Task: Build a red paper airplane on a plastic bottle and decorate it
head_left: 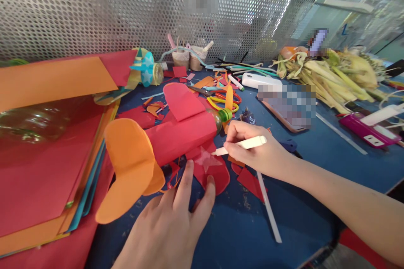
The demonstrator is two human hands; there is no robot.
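Note:
A white marker pen [248, 143] is pinched in my right hand [261, 143], its tip at a pale star [206, 159] on a red paper wing [221, 178]. My left hand [173, 214] lies with fingers spread, fingertips pressing the lower edge of that wing. The wing belongs to a paper airplane model built on a plastic bottle [217, 119], its body wrapped in red paper [181, 136]. A second red wing [183, 101] rises on the far side. Orange paper tail fins [128, 164] stand at the left end; a green cap [225, 115] closes the right end.
Stacked coloured paper [47, 176] and a clear bottle [34, 122] lie at left. Behind are a yellow-and-blue bottle model [147, 69], two cups [181, 59], scissors [221, 103] and scraps. On the right are a phone [284, 109], corn husks [331, 80], a purple power strip [369, 130] and glue sticks [268, 208].

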